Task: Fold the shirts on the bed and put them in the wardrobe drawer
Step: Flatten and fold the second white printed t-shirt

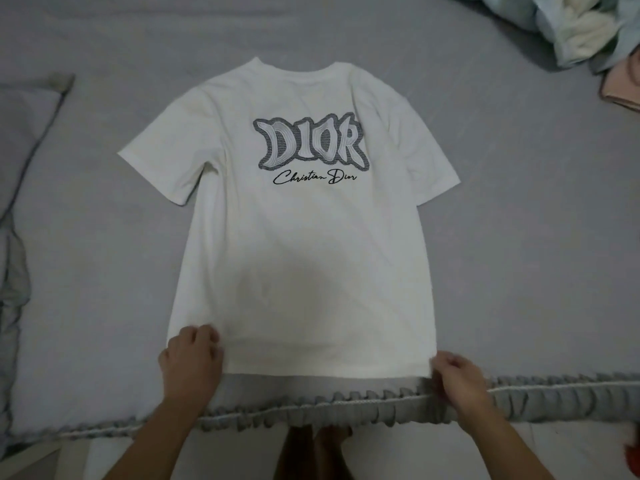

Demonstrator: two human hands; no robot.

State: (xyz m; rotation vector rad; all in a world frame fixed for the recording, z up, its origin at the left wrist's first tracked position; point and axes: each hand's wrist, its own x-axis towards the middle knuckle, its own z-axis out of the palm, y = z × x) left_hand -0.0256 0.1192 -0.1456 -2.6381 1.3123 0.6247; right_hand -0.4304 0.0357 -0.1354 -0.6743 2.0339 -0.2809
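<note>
- Where it lies spread flat on the grey bed sheet (519,237), the white T-shirt (294,254) has its collar pointing away from the person and its hem close to the near edge of the bed; both short sleeves are laid out to the sides.
- A grey block logo reading "DIOR" (310,142) sits on the upper part of the shirt, with black script beneath it.
- The left hand (190,362) grips the hem's left corner, fingers curled over the fabric and pinching it.
- The right hand (457,379) holds the hem's right corner the same way, fingers curled and pressed together around the cloth.
- A ruffled grey trim (346,407) runs along the bed's near edge, just below the hem and between the two forearms.
- A grey pillow (24,133) lies at the left edge of the bed, well apart from the shirt.
- A heap of pale blue and white clothes (581,26) lies at the far right corner, with a pink item (623,88) beside it.
</note>
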